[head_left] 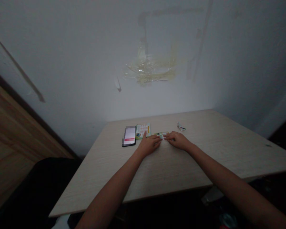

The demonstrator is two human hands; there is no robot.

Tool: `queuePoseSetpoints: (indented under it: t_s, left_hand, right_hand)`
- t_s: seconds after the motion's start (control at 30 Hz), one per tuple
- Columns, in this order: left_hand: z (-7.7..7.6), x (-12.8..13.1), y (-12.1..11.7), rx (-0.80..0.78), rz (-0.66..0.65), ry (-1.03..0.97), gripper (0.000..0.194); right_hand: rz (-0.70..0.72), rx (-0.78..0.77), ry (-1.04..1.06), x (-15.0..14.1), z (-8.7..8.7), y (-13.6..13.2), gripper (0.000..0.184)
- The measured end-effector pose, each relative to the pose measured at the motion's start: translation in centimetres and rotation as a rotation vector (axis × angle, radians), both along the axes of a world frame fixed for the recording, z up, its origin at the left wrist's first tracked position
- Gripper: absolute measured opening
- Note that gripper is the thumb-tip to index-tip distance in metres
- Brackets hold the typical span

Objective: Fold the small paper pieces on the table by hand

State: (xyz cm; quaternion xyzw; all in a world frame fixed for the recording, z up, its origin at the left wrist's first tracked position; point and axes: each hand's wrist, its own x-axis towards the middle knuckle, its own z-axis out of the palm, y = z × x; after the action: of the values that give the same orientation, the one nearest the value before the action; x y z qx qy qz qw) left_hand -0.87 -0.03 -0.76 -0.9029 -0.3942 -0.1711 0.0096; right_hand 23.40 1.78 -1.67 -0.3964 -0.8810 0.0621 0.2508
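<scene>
My left hand rests on the table, fingers pointing right and pressed on a small white-and-green printed piece; its thumb reaches up towards a printed leaflet. From the other side my right hand pinches the same piece with its fingertips. The two hands nearly meet over it. Fingers cover part of the piece, so its exact kind is unclear. Left of the leaflet lies a phone with its screen lit and blurred out.
A crumpled scrap of wrapper lies beyond my right hand. The pale wooden table stands against a wall that bears old tape. A dark object is beside the table's left edge.
</scene>
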Motion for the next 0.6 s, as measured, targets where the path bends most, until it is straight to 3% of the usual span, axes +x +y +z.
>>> queuePoseSetpoints:
  t_s: [0.6]
  left_hand:
    - [0.6, -1.0, -0.1, -0.042, -0.015, 0.008, 0.031]
  right_hand:
    - [0.046, 0.033, 0.012, -0.4, -0.3, -0.3, 0.029]
